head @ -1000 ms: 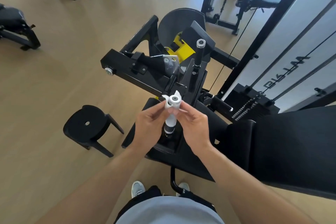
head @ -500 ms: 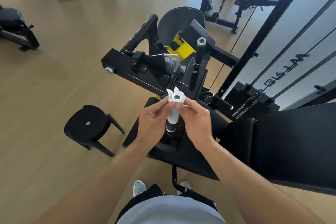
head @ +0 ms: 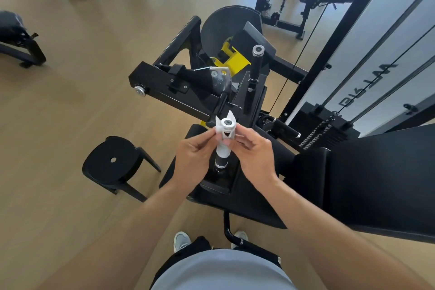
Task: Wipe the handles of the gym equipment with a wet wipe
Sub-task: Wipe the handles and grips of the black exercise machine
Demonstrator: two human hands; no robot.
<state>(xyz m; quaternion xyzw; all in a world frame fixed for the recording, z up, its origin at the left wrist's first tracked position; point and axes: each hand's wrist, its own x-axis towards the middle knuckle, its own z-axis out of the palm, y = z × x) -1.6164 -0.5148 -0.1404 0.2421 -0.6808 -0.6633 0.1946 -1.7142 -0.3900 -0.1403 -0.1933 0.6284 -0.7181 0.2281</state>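
Both hands are up at the near upright handle [head: 222, 161] of the machine. The left hand [head: 193, 158] and right hand [head: 253, 156] each have their fingers pinched on the white wet wipe [head: 224, 135], which is wrapped around the handle's top end with the metal cap poking out. Past that sits a second handle [head: 256, 63], bare, and a black stool [head: 113, 162] off to the left on the floor.

Open air above the near handle [head: 227, 122], so I can lift straight off. Ahead, the black crossbeam [head: 179, 99] and second upright handle [head: 257, 63] crowd it. The padded seat back [head: 367, 183] blocks my right; a black stool [head: 110, 160] stands left over bare floor [head: 70, 77].
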